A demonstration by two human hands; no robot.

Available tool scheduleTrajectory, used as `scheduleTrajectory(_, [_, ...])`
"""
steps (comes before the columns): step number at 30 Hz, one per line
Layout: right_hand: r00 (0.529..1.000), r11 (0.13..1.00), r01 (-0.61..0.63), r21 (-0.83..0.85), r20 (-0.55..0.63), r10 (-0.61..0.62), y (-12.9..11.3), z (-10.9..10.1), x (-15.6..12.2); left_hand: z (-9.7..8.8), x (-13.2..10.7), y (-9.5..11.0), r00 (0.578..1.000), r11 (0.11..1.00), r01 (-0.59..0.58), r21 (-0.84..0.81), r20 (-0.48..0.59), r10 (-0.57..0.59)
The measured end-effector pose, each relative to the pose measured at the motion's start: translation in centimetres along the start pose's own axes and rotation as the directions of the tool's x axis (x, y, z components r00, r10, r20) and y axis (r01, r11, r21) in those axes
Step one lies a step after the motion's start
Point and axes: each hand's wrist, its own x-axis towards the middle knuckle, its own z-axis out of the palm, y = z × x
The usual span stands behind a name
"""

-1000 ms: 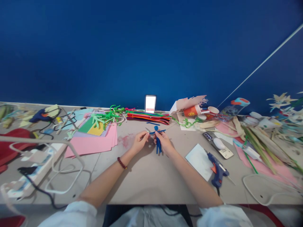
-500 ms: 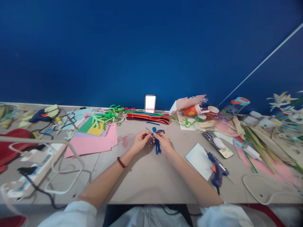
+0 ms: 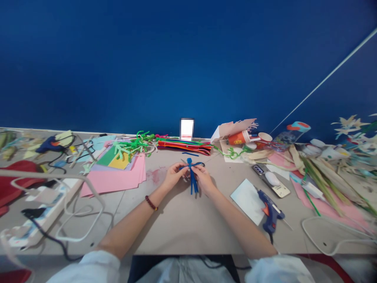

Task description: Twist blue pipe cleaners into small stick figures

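Note:
Near the middle of the table, a small blue pipe-cleaner figure (image 3: 193, 182) is held up between my two hands. It has a round head at the top, strands out to both sides and several strands hanging down. My left hand (image 3: 176, 174) pinches its left side, fingertips close to the centre. On the other side my right hand (image 3: 204, 177) pinches the figure below a blue loop. Something thin and pointed sticks out above my left fingers; I cannot make out what it is. A loose blue pipe-cleaner piece (image 3: 190, 153) lies just beyond.
Behind my hands lies a bundle of coloured pipe cleaners (image 3: 184, 147). Pink paper sheets (image 3: 113, 180) and green pipe-cleaner pieces (image 3: 129, 147) are to the left, beside a power strip (image 3: 44, 214). To the right are a glue gun (image 3: 273, 216), a phone (image 3: 281, 189) and paper cups (image 3: 240, 137).
The blue figure has turned slightly and its head has shifted a little left. Its hanging strands are more spread. Both hands stay in nearly the same place, still pinching.

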Motion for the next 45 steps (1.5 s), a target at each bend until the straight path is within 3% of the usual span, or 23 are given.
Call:
scheduleTrajectory(9, [0.987,0.975,0.155,-0.161,0.054,-0.148,-0.4,-0.1,0.0,-0.4,0.4,-0.6,0.998,0.997,0.047,-0.061,-0.033,-0.049])
scheduleTrajectory(14, [0.986,0.965,0.15,-0.214,0.103,-0.13,-1.7,-0.4,0.6,-0.6,0.6,0.1,0.983,0.954,0.147,-0.262,-0.071,-0.17])
scheduleTrajectory(18, [0.965,0.91,0.258,-0.326,0.043,-0.258,-3.1,-1.2,1.9,-0.7,0.7,0.6,0.979,0.931,0.14,-0.338,-0.092,-0.181])
scheduleTrajectory(21, [0.932,0.772,0.339,-0.538,0.083,-0.352,-3.9,-1.7,3.4,-0.8,0.7,0.7,0.982,0.931,0.126,-0.341,-0.092,-0.166])
scheduleTrajectory(24, [0.898,0.52,0.394,-0.758,0.196,-0.394,-4.2,-1.9,5.2,-1.1,0.9,0.4,0.98,0.927,0.139,-0.348,-0.085,-0.179])
scheduleTrajectory(28, [0.878,0.275,0.41,-0.869,0.295,-0.378,-3.5,-2.0,7.1,-1.5,1.2,-0.4,0.982,0.911,0.154,-0.384,-0.039,-0.183])
scheduleTrajectory(35, [0.877,0.033,0.335,-0.942,0.299,-0.377,-2.2,-1.5,7.3,-1.5,1.2,-0.3,0.982,0.899,0.15,-0.412,-0.042,-0.183])
scheduleTrajectory(40, [0.925,-0.158,0.21,-0.965,0.248,-0.287,-2.7,-0.6,6.9,-1.3,1.0,0.2,0.978,0.868,0.169,-0.467,-0.03,-0.206])
scheduleTrajectory(42, [0.933,-0.196,0.193,-0.962,0.241,-0.267,-2.8,-0.4,6.8,-1.3,1.1,0.1,0.977,0.855,0.171,-0.489,-0.025,-0.21])
scheduleTrajectory(45, [0.916,-0.173,0.21,-0.962,0.256,-0.31,-2.8,-0.5,6.8,-1.5,1.3,-0.1,0.974,0.848,0.196,-0.493,0.001,-0.225])
